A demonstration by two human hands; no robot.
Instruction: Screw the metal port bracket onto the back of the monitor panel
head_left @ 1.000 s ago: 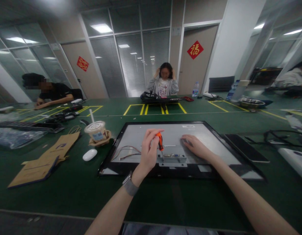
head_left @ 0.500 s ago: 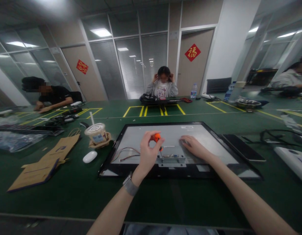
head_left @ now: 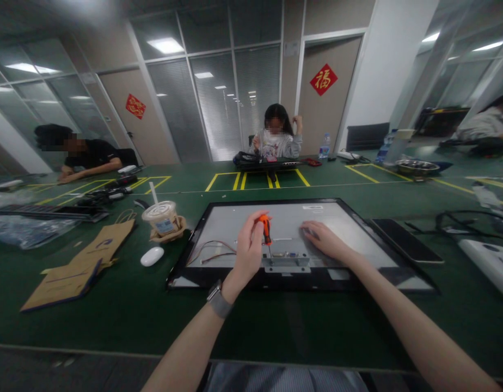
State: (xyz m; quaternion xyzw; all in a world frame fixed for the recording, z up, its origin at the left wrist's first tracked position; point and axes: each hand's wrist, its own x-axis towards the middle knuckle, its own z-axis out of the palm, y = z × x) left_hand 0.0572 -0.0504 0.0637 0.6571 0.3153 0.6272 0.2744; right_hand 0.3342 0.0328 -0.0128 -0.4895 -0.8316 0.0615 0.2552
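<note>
My left hand (head_left: 250, 239), with a watch on its wrist, is closed round the orange and black handle of a screwdriver (head_left: 267, 230). The shaft points down at the left end of a metal bracket (head_left: 287, 264) with connector ports. Whether the tip sits in a screw is too small to tell. This bracket lies near the front edge of a display panel (head_left: 337, 218), which rests back side up with a black frame. Flat on the panel's metal back, right of the bracket, lies my right hand (head_left: 324, 239), open and holding nothing. Thin cables (head_left: 214, 243) run left of my left hand.
Left of the panel stand a drink cup (head_left: 161, 218) with a straw, a white mouse (head_left: 152, 256) and a paper bag (head_left: 78, 267). To the right lie a black phone-like slab (head_left: 406, 239), a white device (head_left: 486, 267) and black cables. Other people sit across the table.
My left fingers have shifted round the screwdriver handle, showing more of it. My right hand stays put on the panel. The person opposite has lowered one hand from the head.
</note>
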